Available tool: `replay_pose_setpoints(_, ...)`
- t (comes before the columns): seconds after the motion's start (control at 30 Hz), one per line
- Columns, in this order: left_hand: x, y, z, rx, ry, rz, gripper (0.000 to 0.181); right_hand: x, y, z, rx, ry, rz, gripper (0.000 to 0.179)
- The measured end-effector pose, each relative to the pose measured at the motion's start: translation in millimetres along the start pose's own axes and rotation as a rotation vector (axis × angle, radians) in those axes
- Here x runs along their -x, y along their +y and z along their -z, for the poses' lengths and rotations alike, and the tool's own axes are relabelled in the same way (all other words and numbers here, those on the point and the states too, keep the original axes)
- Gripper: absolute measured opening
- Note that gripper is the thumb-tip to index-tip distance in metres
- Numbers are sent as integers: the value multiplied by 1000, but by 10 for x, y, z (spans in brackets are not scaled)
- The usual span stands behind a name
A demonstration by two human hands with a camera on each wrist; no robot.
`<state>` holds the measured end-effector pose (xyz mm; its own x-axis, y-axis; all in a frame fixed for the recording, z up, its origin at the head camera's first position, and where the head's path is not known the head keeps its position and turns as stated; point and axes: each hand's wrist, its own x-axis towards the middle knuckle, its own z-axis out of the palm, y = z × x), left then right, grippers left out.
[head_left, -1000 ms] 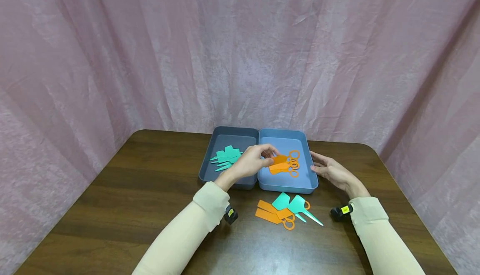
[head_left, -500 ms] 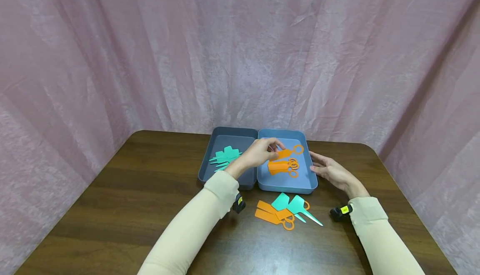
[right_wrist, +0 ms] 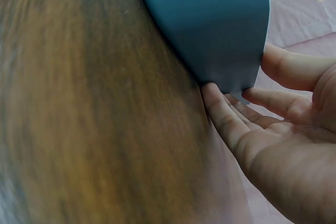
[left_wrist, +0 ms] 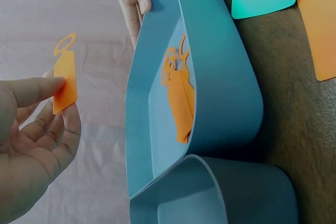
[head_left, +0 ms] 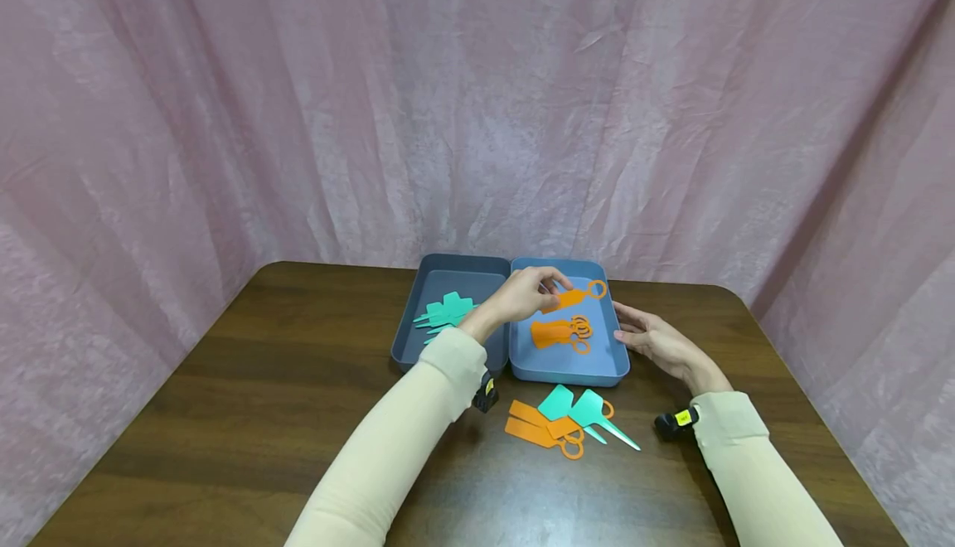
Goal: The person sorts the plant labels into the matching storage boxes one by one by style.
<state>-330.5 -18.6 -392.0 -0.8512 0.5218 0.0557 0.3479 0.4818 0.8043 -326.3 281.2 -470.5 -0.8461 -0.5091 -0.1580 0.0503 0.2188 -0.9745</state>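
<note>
Pink curtain (head_left: pixel 477 99) backs a wooden table (head_left: pixel 246 414). The left hand (head_left: pixel 522 295) pinches an orange tag (head_left: pixel 574 297) between thumb and fingers, above the blue tray's (head_left: pixel 567 378) far half. The right hand's (head_left: pixel 662 345) fingers, fairly straight and parted, touch that tray's right edge. Inside lies an orange pile (head_left: pixel 550 334); left, a gray tray (head_left: pixel 462 278) carries green tags (head_left: pixel 448 309).

The space behind the bench (head_left: pixel 224 398) is closed off by a pale pink curtain (head_left: pixel 477 116) with a velvety sheen, hung in vertical folds and carried round at left and right. The bench is surfaced in dark brown wood grain, its far corners rounded, and whitish light is reflected in its nearer part.
</note>
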Motion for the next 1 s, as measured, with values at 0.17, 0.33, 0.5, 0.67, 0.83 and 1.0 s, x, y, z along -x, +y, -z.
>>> replay_pose_setpoints(0.17,-31,2,-7,18,6,7,26,0,-2,-21,2,0,-6,73)
replay_pose_setpoints(0.33,-67,11,-12,2,12,19,26,-2,-11,-25,0,4,-8,73)
replay_pose_setpoints(0.5,-52,-15,3,-97,-20,59,29,-8,-2,-32,-1,9,-9,74)
replay_pose_setpoints(0.67,-19,-70,33,-150,-39,74,30,-6,-8,-35,-1,10,-9,75)
replay_pose_setpoints(0.83,3,-92,49,-132,-47,43,29,-11,-14,-29,8,8,-6,75)
replay_pose_setpoints(1.0,119,-85,46,-112,-81,-15,27,-23,-5,-29,16,11,-8,75)
